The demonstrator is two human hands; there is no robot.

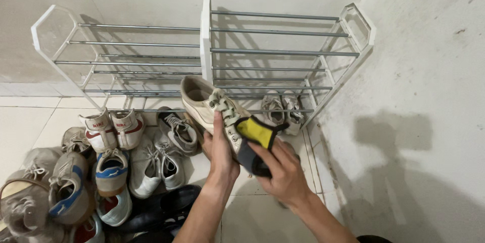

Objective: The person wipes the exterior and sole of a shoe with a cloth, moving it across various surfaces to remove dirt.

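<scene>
Shoe pile (101, 172): heaped on the floor, near left, off the rack.
Rack (205, 35): far wall, rails bare.
Left hand (222, 152): grasps the cream sneaker (202, 102), tilting it for access.
Right hand (283, 172): presses a yellow-grey cloth (255, 139) against its toe.

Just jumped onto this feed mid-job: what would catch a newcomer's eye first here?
First, the cream sneaker held up mid-frame in the left hand, with the right hand pressing a yellow-and-grey cloth against its toe end. Behind it, the white shoe rack fills the corner with bare metal bars, one pale pair under it. A heap of shoes covers the floor at lower left.
</scene>
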